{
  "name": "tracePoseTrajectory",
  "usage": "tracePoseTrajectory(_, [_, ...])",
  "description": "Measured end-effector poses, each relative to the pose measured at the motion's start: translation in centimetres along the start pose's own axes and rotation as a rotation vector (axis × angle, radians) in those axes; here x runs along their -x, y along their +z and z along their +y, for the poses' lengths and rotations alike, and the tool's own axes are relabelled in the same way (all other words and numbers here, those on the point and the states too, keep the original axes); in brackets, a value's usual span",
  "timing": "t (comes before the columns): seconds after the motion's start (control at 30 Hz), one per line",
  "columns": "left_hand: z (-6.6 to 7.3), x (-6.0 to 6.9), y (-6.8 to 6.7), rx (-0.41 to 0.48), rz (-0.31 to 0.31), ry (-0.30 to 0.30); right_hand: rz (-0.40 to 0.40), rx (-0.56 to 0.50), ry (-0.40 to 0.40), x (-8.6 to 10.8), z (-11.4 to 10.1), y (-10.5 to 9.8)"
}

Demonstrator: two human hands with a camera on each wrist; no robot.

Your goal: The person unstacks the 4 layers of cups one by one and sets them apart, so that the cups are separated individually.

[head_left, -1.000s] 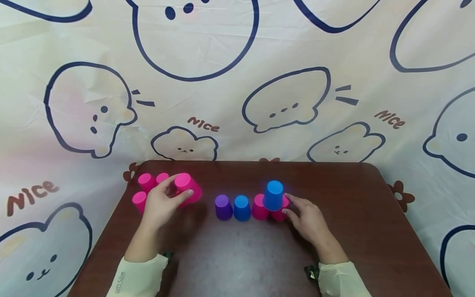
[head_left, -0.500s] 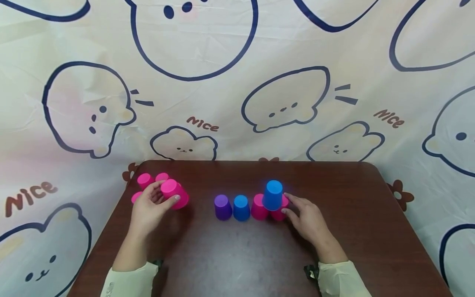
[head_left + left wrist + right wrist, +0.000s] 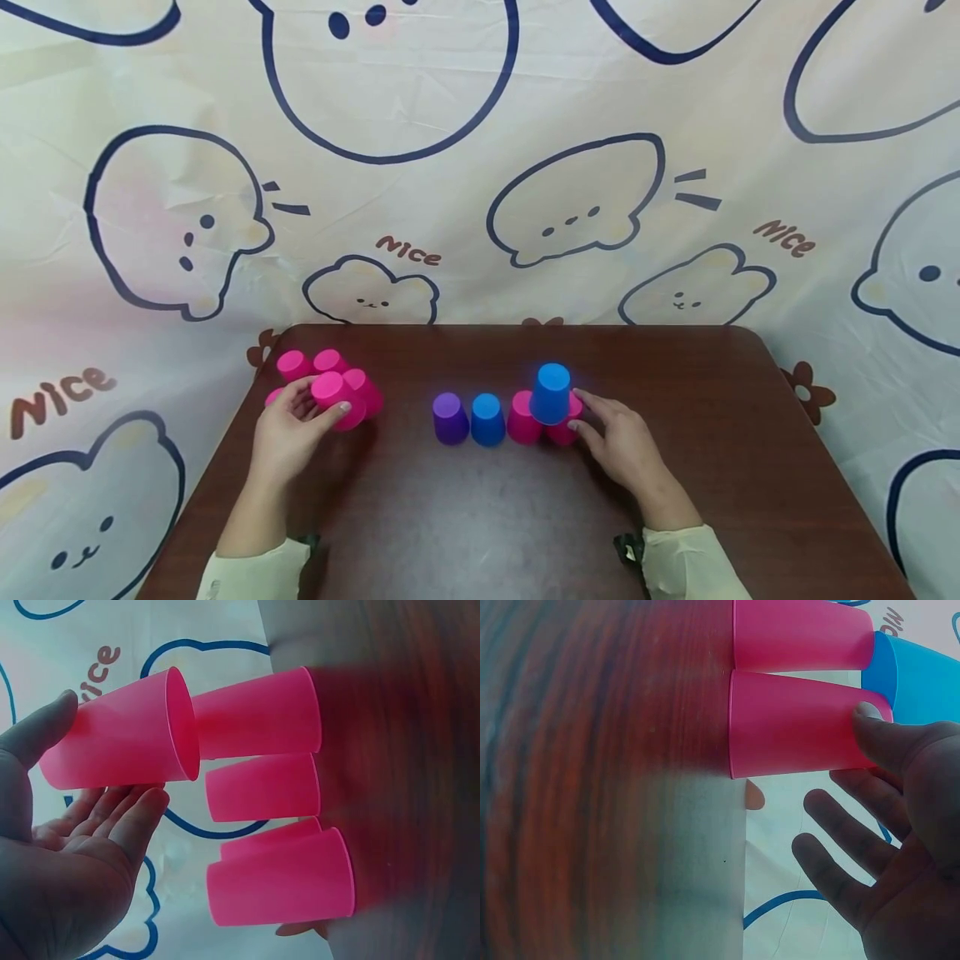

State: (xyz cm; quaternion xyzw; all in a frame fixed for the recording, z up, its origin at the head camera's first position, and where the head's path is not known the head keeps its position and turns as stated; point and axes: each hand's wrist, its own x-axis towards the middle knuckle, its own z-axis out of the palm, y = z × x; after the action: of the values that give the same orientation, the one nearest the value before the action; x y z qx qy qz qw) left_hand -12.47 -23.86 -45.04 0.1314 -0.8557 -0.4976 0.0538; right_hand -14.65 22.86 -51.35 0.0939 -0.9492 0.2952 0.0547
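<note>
The left hand [image 3: 287,437] has shifted its held pink cup [image 3: 334,393] leftward.

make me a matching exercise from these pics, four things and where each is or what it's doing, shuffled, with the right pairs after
1. purple cup
2. upper blue cup
3. left hand
4. right hand

a. touching a standing pink cup
b. resting on two pink cups
c. standing left of the lower blue cup
d. holding a raised pink cup

Pairs: 1-c, 2-b, 3-d, 4-a
</note>
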Motion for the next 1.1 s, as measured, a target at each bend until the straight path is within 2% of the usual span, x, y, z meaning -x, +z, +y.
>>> tracePoseTrajectory(0.37, [-1.8,-0.4,0.3,-0.026,-0.007,-0.062,0.002,0.001,0.003,0.0,0.1,0.1])
tracePoseTrajectory(0.83, [-3.6,-1.1,0.6,-0.038,-0.031,-0.108,0.000,-0.003,0.008,0.0,0.0,0.0])
tracePoseTrajectory(1.1, [-4.2,-1.4,0.9,-0.056,-0.018,-0.119,-0.009,-0.003,0.014,0.0,0.1,0.0])
